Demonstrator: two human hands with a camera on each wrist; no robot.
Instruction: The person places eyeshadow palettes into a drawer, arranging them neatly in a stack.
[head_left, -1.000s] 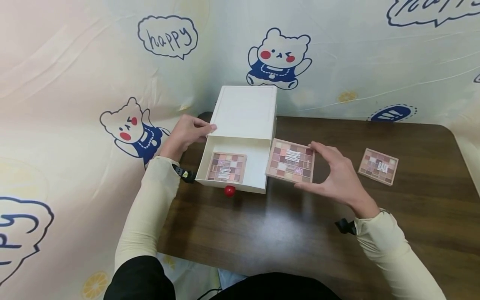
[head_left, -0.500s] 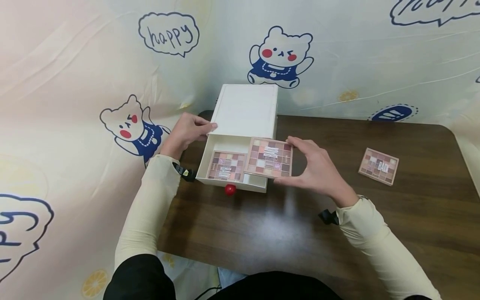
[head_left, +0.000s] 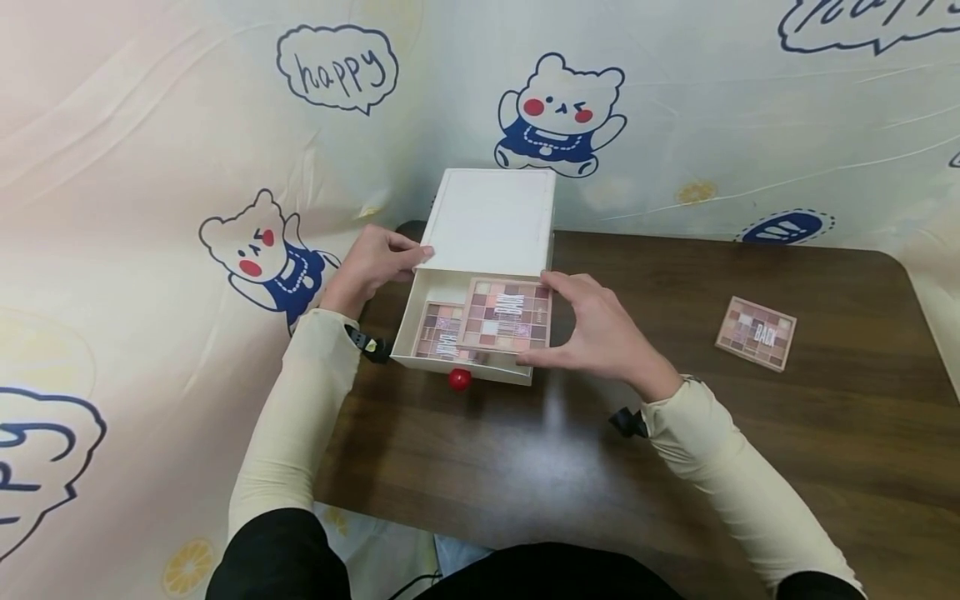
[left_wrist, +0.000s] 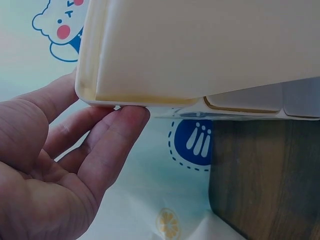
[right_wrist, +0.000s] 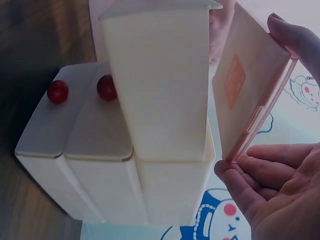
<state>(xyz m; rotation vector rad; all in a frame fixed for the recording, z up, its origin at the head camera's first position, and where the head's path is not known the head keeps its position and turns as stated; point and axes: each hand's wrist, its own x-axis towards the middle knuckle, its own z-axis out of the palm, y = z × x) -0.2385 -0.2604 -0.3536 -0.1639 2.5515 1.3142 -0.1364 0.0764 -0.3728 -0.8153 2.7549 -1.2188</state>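
A white drawer cabinet (head_left: 491, 217) stands at the back of the table with its top drawer (head_left: 408, 321) pulled out. My left hand (head_left: 378, 265) pinches the cabinet's left front corner. In my right hand (head_left: 603, 333), thumb and fingers grip opposite edges of an eyeshadow palette (head_left: 504, 315), tilted slightly above the drawer's right half. The right wrist view shows this palette's pale underside, raised beside the drawer's wall. A second eyeshadow palette (head_left: 437, 330) lies inside the drawer on the left, partly covered by the held one.
A smaller eyeshadow palette (head_left: 756, 333) lies on the brown wooden table (head_left: 600, 467) to the right. A red knob (head_left: 460, 380) sticks out from the drawer front. Lower drawers with red knobs (right_wrist: 58, 92) are pushed in. A printed curtain (head_left: 675, 125) hangs close behind and to the left.
My right hand has carried its palette leftward, from beside the drawer to over it, overlapping the palette inside. My left hand stays at the cabinet corner.
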